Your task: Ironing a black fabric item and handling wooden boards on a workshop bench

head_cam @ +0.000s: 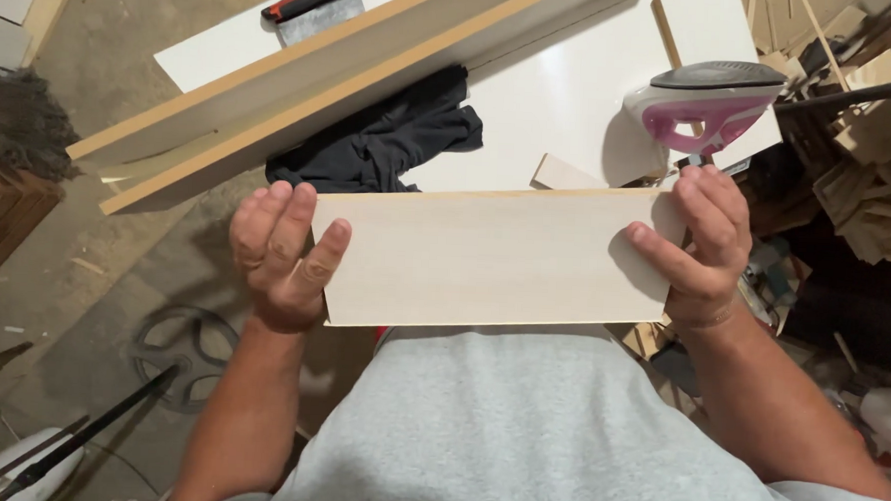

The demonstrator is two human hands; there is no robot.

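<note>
1. The pale rectangular board (495,258) is held flat in front of the person's chest, near the camera, above the floor and just short of the white desk (562,95).
2. It looks stiff and fairly light: a thin laminated panel with a smooth, possibly slippery face and raw, straight edges. The short ends look like the best places to take it, as both hands do here.
3. The left hand (283,258) wraps the left end, its grip closed on the board with the thumb on top and the fingers curled over the edge.
4. The right hand (701,252) pinches the right end, thumb on the face, fingers over the far corner.
5. Just beyond the right hand, a pink and white clothes iron (707,102) stands on the desk.
6. A dark crumpled cloth (390,138) lies soft on the desk, beyond the board's far edge.
7. Two long wooden planks (303,84) run diagonally across the desk, flat and rigid.
8. A red-handled scraper (316,4), or a similar tool, lies at the far edge.
9. Offcuts of wood (860,168) pile up at the right.
</note>
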